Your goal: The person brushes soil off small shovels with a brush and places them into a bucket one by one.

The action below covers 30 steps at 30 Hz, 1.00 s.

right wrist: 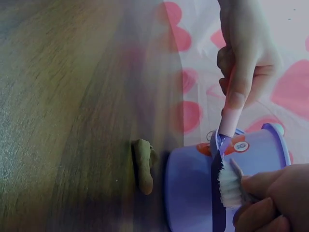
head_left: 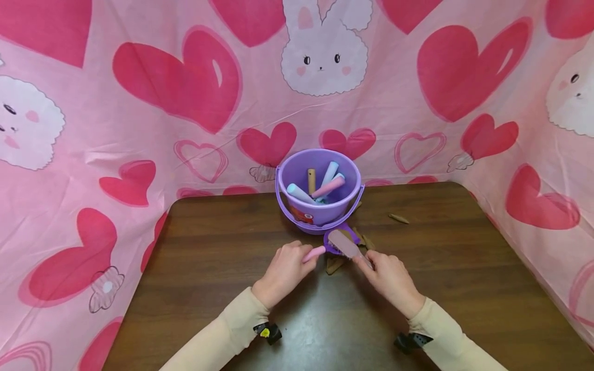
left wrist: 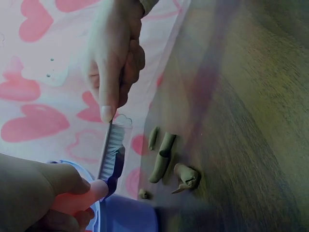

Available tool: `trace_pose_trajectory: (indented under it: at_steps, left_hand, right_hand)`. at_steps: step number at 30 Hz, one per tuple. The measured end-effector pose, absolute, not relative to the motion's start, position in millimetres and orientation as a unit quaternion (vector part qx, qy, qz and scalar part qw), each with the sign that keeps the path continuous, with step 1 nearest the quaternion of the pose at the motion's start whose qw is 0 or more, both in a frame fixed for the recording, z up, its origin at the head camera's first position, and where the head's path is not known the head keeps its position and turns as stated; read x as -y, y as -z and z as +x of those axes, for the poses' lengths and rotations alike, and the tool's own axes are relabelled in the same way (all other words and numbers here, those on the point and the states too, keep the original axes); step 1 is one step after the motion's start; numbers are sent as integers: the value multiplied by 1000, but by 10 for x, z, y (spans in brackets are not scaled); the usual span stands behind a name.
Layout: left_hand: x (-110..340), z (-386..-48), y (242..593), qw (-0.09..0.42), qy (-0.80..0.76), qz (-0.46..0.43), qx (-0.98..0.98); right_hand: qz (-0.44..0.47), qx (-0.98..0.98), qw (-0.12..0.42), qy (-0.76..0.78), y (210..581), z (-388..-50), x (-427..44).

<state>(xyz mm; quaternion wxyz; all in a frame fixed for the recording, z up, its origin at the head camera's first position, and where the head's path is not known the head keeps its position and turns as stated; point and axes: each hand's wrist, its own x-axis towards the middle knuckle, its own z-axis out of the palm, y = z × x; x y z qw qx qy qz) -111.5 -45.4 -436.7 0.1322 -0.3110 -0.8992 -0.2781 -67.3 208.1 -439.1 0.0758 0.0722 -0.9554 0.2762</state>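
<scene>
My left hand [head_left: 285, 270] grips the pink handle [head_left: 315, 253] of a small purple dustpan [head_left: 355, 236], held in front of the bucket with some brown stuff showing in it. My right hand [head_left: 392, 281] holds a small brush [head_left: 343, 243] with a pale pinkish back, its white bristles [right wrist: 229, 186] turned toward the pan. In the head view the brush covers part of the pan. Brown clay-like pieces [head_left: 335, 265] lie on the table around the pan; a rolled one [left wrist: 164, 154] and a crumpled lump [left wrist: 187, 178] show in the left wrist view.
A purple bucket [head_left: 331, 215] stands at the table's back edge, its handle hanging at the front. Inside are several light blue-handled tools [head_left: 299, 193], a pink handle [head_left: 329, 186] and a brown stick [head_left: 311, 180]. One brown piece [head_left: 399, 218] lies farther right. Pink heart-printed cloth [head_left: 399, 93] surrounds the wooden table [head_left: 464, 268].
</scene>
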Motion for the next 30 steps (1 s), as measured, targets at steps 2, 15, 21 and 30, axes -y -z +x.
trace_pose_trajectory:
  at_steps: [2,15,21,30]
  left_hand:
    - [450,-1120,4380,135,278,-314,898]
    - [438,-1116,4390,119,270,-306,905]
    - [410,-1106,4367,118,273,-310,903]
    - [376,-1113,4389,107,270,-303,908]
  right_hand:
    - [67,956,86,-272,4409,-672,-2073]
    - [78,954,101,-270,4442,-660,-2037]
    - [59,961,105,-251,4483,-653,-2020]
    - [43,960,135,-243,4531,-666,-1996]
